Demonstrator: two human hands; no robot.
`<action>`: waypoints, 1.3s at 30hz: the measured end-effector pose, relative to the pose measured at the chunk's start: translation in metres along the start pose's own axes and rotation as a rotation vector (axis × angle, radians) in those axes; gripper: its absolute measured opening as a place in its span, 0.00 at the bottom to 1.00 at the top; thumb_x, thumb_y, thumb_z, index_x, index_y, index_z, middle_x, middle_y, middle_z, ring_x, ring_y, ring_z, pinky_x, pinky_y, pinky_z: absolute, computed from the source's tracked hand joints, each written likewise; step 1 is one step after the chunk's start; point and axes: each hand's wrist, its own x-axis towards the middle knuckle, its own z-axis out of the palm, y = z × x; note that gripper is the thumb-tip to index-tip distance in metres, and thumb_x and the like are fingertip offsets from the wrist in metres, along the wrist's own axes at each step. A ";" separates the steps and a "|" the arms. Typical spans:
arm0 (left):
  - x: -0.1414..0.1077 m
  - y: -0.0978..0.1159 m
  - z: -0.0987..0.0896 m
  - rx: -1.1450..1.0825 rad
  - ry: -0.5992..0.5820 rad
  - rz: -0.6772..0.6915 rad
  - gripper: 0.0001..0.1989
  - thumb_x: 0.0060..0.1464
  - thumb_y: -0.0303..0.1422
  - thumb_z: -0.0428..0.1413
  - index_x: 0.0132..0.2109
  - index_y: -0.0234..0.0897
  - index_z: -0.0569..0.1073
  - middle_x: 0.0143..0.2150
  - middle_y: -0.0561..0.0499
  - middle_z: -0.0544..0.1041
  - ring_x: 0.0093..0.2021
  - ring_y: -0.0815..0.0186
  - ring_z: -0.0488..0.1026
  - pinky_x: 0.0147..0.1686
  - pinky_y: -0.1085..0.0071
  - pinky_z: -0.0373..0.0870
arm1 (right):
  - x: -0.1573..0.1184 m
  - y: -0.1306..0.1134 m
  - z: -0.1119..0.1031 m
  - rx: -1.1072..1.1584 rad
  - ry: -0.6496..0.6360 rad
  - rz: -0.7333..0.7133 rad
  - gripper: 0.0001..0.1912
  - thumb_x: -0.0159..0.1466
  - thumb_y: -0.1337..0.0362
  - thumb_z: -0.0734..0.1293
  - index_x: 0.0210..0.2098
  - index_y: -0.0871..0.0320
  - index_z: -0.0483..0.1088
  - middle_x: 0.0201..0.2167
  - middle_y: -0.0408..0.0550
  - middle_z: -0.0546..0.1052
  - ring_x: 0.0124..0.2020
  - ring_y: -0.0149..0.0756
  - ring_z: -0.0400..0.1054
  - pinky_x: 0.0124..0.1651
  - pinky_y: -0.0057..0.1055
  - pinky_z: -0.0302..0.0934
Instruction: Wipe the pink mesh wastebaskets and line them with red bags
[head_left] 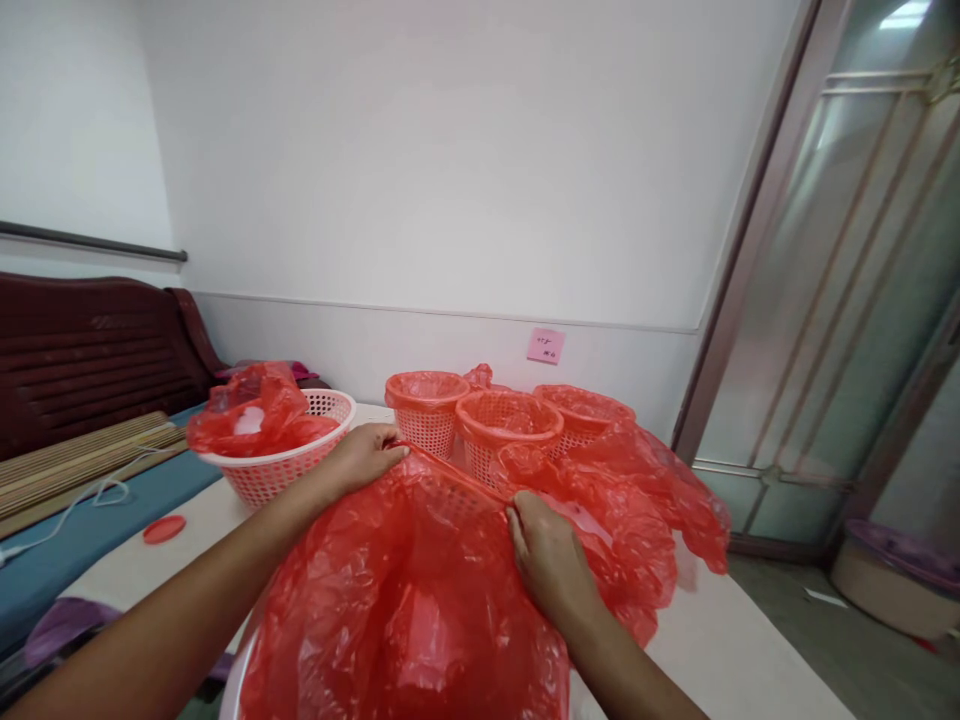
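Note:
A red plastic bag hangs between my hands, its upper edge stretched from one to the other. My left hand pinches that edge on the left. On the right, my right hand is closed on the same edge. A pale shape shows through the thin plastic low down. Beneath the bag a white curved rim peeks out at lower left; what it belongs to is mostly hidden. Just beyond my hands stands a small mesh basket with a red bag lining it. More crumpled red bags lie right of it.
Two more lined mesh baskets, one left and one right, stand near the wall. A white basket holding red bags sits at left. A round red lid lies on the white table. A bin stands on the floor.

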 end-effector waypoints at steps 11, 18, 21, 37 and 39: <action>-0.001 -0.025 0.020 -0.035 0.050 -0.115 0.21 0.53 0.49 0.48 0.22 0.39 0.58 0.20 0.59 0.57 0.21 0.71 0.55 0.24 0.71 0.49 | 0.004 -0.001 0.006 0.256 0.021 0.053 0.15 0.67 0.66 0.53 0.49 0.61 0.62 0.40 0.55 0.75 0.41 0.43 0.71 0.43 0.39 0.62; 0.003 -0.034 0.018 -0.065 0.040 -0.173 0.21 0.54 0.46 0.54 0.22 0.38 0.59 0.19 0.61 0.57 0.19 0.73 0.56 0.22 0.73 0.52 | 0.009 -0.003 0.012 0.371 0.123 -0.117 0.17 0.66 0.69 0.53 0.52 0.57 0.63 0.48 0.54 0.74 0.49 0.38 0.69 0.52 0.39 0.61; 0.003 -0.038 0.018 -0.072 0.034 -0.182 0.21 0.54 0.45 0.55 0.22 0.37 0.61 0.19 0.61 0.59 0.19 0.73 0.57 0.23 0.73 0.54 | 0.009 -0.005 0.012 0.374 0.107 -0.066 0.14 0.66 0.68 0.54 0.47 0.56 0.65 0.41 0.49 0.76 0.41 0.37 0.71 0.44 0.35 0.62; 0.011 -0.028 0.023 -0.111 0.092 -0.181 0.19 0.52 0.46 0.54 0.23 0.39 0.60 0.20 0.60 0.60 0.21 0.72 0.57 0.24 0.72 0.52 | 0.015 0.001 0.008 0.226 0.018 -0.148 0.13 0.62 0.76 0.54 0.35 0.57 0.67 0.35 0.48 0.67 0.35 0.34 0.64 0.39 0.30 0.58; 0.011 -0.029 0.023 -0.126 0.065 -0.186 0.20 0.50 0.48 0.53 0.23 0.39 0.62 0.19 0.60 0.61 0.21 0.71 0.58 0.24 0.71 0.52 | 0.016 0.001 0.009 0.191 -0.006 -0.124 0.14 0.62 0.75 0.54 0.39 0.58 0.67 0.36 0.48 0.68 0.36 0.35 0.64 0.40 0.31 0.58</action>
